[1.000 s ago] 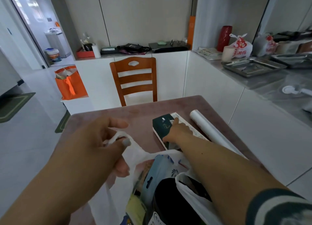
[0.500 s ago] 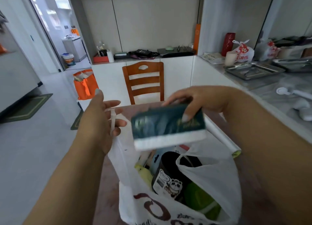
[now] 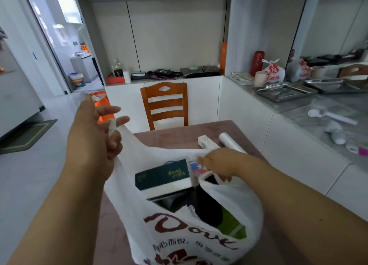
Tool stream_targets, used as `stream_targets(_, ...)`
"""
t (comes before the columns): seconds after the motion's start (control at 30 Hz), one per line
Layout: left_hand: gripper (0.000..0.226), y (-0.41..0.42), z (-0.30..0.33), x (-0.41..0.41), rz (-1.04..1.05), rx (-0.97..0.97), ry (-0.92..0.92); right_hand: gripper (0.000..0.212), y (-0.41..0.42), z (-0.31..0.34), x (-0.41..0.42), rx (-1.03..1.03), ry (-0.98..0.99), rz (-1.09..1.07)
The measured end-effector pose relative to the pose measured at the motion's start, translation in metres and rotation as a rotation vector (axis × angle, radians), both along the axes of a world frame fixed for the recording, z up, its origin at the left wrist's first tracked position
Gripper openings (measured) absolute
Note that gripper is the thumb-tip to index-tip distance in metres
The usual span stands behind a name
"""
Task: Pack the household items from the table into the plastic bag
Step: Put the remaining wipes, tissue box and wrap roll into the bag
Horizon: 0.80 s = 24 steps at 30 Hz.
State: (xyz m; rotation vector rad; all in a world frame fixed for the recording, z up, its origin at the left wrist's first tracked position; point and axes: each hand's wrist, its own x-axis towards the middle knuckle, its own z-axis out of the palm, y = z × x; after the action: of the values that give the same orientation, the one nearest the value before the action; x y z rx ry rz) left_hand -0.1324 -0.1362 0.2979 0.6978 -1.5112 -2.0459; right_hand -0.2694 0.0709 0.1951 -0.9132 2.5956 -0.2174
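At centre left, the left hand (image 3: 93,139) has its grip clenched on a handle of the plastic bag (image 3: 185,233). At frame centre the dark green box (image 3: 162,177) lies inside the bag's mouth. Right of it, the right hand (image 3: 221,163) pinches the bag's rim; beyond, a white roll (image 3: 229,142) rests on the counter (image 3: 173,137).

Both forearms (image 3: 59,195) and hands are bare, no sleeves visible.

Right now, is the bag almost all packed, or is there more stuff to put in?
Nearly. The dark green box and several other things already sit in the plastic bag. The left hand holds a bag handle up; the right hand is at the bag's mouth. A small white box and a white roll remain on the table.
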Motion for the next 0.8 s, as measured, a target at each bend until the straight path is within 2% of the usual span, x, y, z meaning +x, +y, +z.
stream_targets(0.07, 0.063, 0.005, -0.004, -0.001, -0.026, -0.053, -0.067, 0.067, 0.011, 0.009, -0.006, -0.276, -0.088, -0.132)
stream_targets(0.1, 0.062, 0.007, -0.008, -0.003, -0.055, -0.082, -0.098, 0.073, 0.013, 0.012, -0.010, -0.412, -0.142, -0.186)
stream_targets(0.2, 0.061, 0.014, -0.020, -0.007, -0.149, -0.167, -0.147, 0.072, 0.013, 0.017, -0.022, -0.665, -0.181, -0.234)
stream_targets(0.43, 0.054, 0.012, -0.029, -0.027, -0.202, -0.242, -0.174, 0.064, 0.014, -0.011, -0.086, -0.923, -0.311, -0.590)
stream_targets(0.57, 0.048, 0.005, -0.033, -0.034, -0.190, -0.262, -0.142, 0.051, 0.031, -0.037, -0.116, -0.890, -0.175, -0.747)
stream_targets(0.73, 0.054, -0.006, -0.042, -0.042, -0.197, -0.273, -0.087, 0.042, 0.059, -0.080, -0.128, -0.564, 0.027, -0.785)
stream_targets(0.8, 0.049, -0.011, -0.046, -0.042, -0.237, -0.313, -0.036, 0.050, 0.063, -0.100, -0.130, -0.479, 0.058, -0.819)
